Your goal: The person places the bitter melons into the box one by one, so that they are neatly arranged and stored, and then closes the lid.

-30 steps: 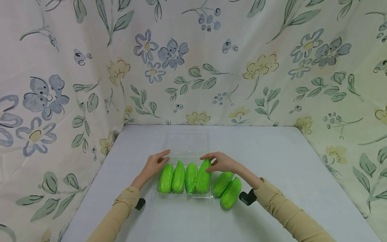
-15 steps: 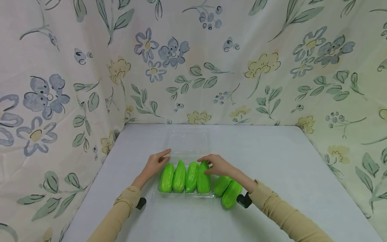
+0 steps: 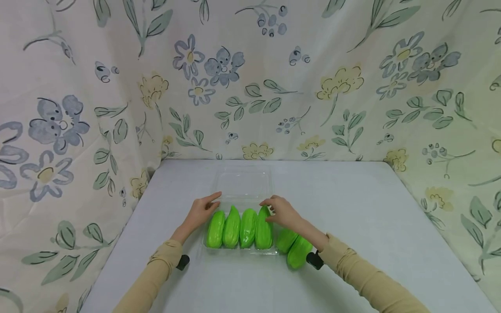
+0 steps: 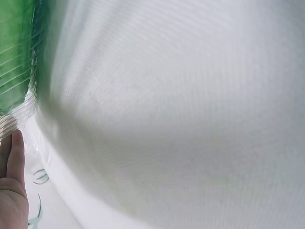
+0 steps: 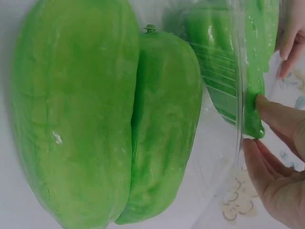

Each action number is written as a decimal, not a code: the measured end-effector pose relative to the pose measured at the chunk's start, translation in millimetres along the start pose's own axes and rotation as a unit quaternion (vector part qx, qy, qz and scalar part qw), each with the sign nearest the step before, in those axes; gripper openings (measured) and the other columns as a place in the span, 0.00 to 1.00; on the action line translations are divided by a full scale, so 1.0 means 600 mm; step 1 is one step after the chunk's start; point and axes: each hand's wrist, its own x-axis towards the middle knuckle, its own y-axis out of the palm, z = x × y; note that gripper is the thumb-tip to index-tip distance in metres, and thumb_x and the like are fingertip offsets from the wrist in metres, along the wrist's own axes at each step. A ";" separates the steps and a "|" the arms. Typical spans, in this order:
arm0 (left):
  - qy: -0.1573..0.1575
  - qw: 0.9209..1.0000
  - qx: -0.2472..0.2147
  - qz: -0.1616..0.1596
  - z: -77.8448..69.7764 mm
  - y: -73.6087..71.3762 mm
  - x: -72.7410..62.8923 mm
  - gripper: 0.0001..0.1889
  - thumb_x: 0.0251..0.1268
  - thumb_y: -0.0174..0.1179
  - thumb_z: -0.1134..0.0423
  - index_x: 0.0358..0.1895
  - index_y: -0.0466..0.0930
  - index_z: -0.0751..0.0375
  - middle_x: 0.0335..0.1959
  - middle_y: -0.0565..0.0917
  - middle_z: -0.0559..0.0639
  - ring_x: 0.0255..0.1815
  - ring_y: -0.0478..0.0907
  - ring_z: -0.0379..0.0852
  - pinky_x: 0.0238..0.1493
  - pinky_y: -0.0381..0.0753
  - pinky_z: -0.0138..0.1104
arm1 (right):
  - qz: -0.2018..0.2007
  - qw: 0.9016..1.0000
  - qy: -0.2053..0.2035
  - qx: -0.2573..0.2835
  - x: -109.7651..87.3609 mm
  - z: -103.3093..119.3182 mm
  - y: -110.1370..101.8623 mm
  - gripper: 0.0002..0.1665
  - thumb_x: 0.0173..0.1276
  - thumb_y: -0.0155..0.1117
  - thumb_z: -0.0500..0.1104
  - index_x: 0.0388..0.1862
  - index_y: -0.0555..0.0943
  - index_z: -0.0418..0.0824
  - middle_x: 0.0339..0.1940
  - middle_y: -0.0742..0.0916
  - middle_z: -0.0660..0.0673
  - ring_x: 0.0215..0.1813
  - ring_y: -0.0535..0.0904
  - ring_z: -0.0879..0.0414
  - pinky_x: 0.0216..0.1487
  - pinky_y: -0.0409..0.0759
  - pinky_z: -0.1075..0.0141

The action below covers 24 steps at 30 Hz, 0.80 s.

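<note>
The right hand (image 3: 285,212) is drawing its index finger aside, baring the pointed tip of the rightmost green squash (image 3: 264,233) that it was covering half a second ago, and that squash, slanting outward a second back, is now standing straighter inside the clear container (image 3: 254,251). As I'm judging it, the piece is close to seated: it's sharing the container with three other squashes (image 3: 231,227), while two loose squashes (image 3: 299,253) are lying just outside the container's right wall. The right thumb is touching the squash and the fingers are curving round its far end, keeping what looks like a light grasp. At the container's far left corner, the left hand (image 3: 200,211) is resting straight, relaxed fingers, clutching nothing that's showing. And the squash itself is gleaming bright green, plump toward the container's front, tapering toward its back, faint ridges running lengthwise.
</note>
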 end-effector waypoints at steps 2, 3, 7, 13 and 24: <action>0.006 1.000 -0.003 -0.004 -0.001 -0.001 0.000 0.19 0.66 0.58 0.65 0.60 0.76 0.63 0.14 0.74 0.47 0.13 0.55 0.31 0.15 0.62 0.28 | -0.007 1.000 0.013 -0.003 0.002 0.001 0.002 0.25 0.50 0.73 0.30 0.50 0.81 0.33 0.43 0.83 0.38 0.44 0.81 0.44 0.44 0.81 0.60; 0.002 1.000 -0.001 -0.001 -0.002 -0.001 0.000 0.19 0.67 0.58 0.65 0.60 0.76 0.63 0.14 0.75 0.48 0.13 0.56 0.31 0.15 0.62 0.28 | -0.010 1.000 0.019 -0.007 0.004 0.002 0.004 0.25 0.50 0.74 0.30 0.50 0.81 0.33 0.43 0.84 0.38 0.44 0.81 0.45 0.44 0.81 0.60; -0.032 0.999 0.005 0.022 -0.005 -0.004 0.001 0.20 0.67 0.57 0.65 0.61 0.75 0.63 0.20 0.81 0.55 0.12 0.56 0.31 0.16 0.63 0.28 | -0.012 0.999 0.020 -0.036 0.009 0.002 0.016 0.25 0.49 0.74 0.30 0.49 0.81 0.32 0.42 0.85 0.38 0.43 0.81 0.46 0.46 0.80 0.57; -0.050 0.998 0.011 0.031 -0.009 -0.003 0.000 0.20 0.68 0.57 0.65 0.62 0.74 0.63 0.26 0.85 0.58 0.12 0.56 0.31 0.17 0.63 0.28 | -0.004 1.000 0.009 -0.023 0.011 0.001 0.025 0.26 0.49 0.75 0.32 0.50 0.80 0.31 0.39 0.87 0.38 0.42 0.82 0.45 0.44 0.79 0.56; -0.054 0.998 0.012 0.027 -0.007 -0.002 0.002 0.20 0.67 0.58 0.67 0.62 0.74 0.63 0.35 0.87 0.60 0.12 0.56 0.31 0.17 0.64 0.28 | -0.007 0.999 0.006 0.032 0.006 -0.003 0.019 0.24 0.54 0.72 0.32 0.51 0.80 0.30 0.42 0.86 0.37 0.43 0.82 0.44 0.44 0.80 0.58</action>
